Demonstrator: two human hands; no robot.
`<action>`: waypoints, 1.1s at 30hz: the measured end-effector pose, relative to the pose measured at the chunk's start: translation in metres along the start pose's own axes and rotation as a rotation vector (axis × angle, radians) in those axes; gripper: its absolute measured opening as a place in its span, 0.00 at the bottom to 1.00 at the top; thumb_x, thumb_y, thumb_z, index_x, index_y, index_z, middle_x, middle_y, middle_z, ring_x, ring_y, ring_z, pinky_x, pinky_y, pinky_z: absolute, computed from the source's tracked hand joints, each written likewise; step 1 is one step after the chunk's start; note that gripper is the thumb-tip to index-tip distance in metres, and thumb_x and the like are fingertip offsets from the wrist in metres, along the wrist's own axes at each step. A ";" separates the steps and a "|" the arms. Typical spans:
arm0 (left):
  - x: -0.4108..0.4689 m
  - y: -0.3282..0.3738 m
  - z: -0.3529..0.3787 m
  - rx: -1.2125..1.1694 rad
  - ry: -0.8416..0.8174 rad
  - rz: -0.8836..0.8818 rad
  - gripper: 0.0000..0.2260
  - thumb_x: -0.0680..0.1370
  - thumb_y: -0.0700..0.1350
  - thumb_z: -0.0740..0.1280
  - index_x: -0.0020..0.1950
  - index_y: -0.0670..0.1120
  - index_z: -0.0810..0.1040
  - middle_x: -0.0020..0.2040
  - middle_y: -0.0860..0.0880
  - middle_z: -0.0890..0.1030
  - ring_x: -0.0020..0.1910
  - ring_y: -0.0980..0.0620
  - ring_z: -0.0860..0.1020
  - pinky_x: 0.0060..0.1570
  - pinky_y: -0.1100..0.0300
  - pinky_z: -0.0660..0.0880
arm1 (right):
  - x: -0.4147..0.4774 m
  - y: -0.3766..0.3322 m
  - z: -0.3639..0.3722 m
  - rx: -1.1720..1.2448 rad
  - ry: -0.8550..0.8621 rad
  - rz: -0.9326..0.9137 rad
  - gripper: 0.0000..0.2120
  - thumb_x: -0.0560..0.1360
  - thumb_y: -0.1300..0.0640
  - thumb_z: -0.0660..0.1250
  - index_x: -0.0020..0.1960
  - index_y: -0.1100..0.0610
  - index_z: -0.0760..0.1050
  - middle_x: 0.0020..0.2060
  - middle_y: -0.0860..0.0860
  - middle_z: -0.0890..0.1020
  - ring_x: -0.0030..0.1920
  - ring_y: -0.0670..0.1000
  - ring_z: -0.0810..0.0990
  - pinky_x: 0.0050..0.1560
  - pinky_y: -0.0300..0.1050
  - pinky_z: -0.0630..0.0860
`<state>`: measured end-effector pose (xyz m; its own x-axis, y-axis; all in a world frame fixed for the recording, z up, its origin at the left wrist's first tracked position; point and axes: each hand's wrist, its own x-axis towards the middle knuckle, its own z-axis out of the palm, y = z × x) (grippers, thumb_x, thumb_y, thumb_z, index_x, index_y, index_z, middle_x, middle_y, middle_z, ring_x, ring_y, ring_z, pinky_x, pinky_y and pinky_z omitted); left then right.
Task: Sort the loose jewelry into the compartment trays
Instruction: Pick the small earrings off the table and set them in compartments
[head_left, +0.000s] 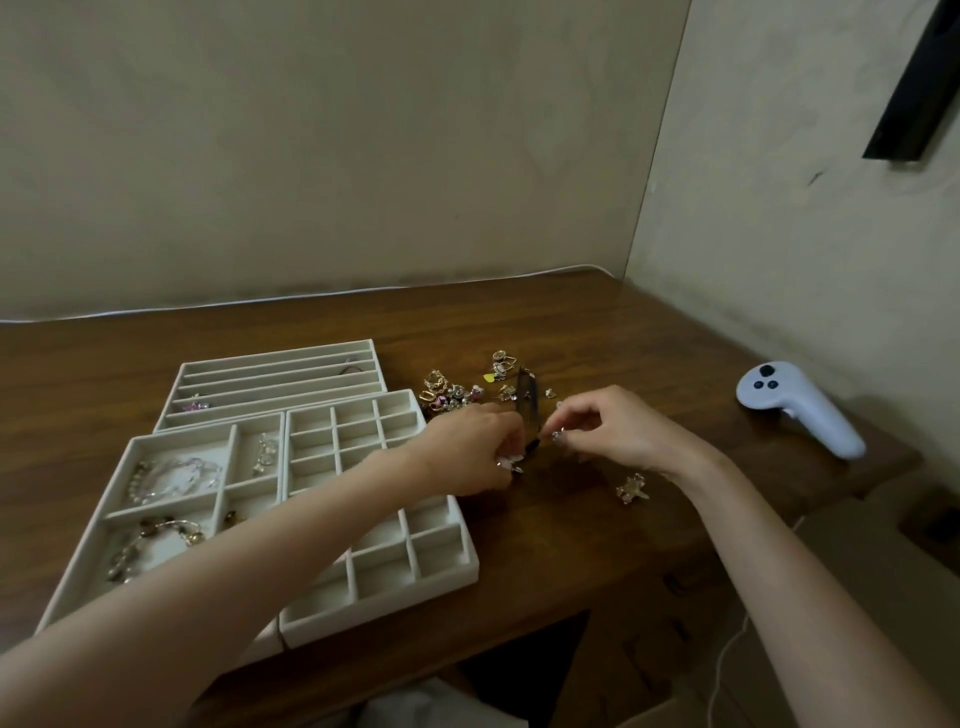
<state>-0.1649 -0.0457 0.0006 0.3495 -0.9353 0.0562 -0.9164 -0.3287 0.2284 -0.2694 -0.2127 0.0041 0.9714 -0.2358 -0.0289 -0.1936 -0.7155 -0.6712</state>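
A heap of loose jewelry lies on the wooden table behind my hands. Both hands meet over a long dark brown hair clip. My left hand has its fingers curled at the clip's near end. My right hand pinches that same end from the right. Three cream trays stand at the left: a slotted tray at the back, a wide-compartment tray with bracelets, and a small-grid tray under my left forearm. One small gold clip lies alone near my right wrist.
A white handheld controller lies at the table's right edge. The walls meet in a corner behind the table. A thin white cable hangs down below the table's front right edge.
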 end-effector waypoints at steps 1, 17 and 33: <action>-0.003 -0.002 -0.001 -0.011 0.008 0.003 0.13 0.73 0.45 0.68 0.57 0.48 0.74 0.54 0.51 0.75 0.49 0.54 0.74 0.48 0.59 0.74 | 0.001 -0.003 0.002 0.007 -0.007 -0.020 0.08 0.76 0.60 0.67 0.49 0.48 0.80 0.49 0.44 0.79 0.47 0.44 0.81 0.46 0.39 0.79; -0.061 -0.034 -0.029 -0.168 0.531 0.071 0.09 0.72 0.42 0.72 0.48 0.43 0.75 0.42 0.53 0.75 0.38 0.55 0.75 0.37 0.69 0.72 | 0.021 -0.079 0.052 0.521 0.049 -0.162 0.09 0.70 0.59 0.73 0.45 0.60 0.75 0.37 0.54 0.83 0.38 0.50 0.82 0.40 0.41 0.78; -0.185 -0.075 -0.050 -0.389 0.251 -0.300 0.10 0.64 0.46 0.77 0.35 0.48 0.76 0.28 0.56 0.78 0.28 0.61 0.75 0.31 0.71 0.69 | 0.006 -0.101 0.085 0.432 -0.006 -0.287 0.04 0.75 0.59 0.68 0.49 0.60 0.78 0.41 0.53 0.85 0.38 0.49 0.81 0.40 0.42 0.78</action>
<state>-0.1513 0.1582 0.0218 0.6632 -0.7328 0.1523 -0.6464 -0.4583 0.6100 -0.2320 -0.0858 0.0088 0.9780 -0.0649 0.1980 0.1542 -0.4140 -0.8971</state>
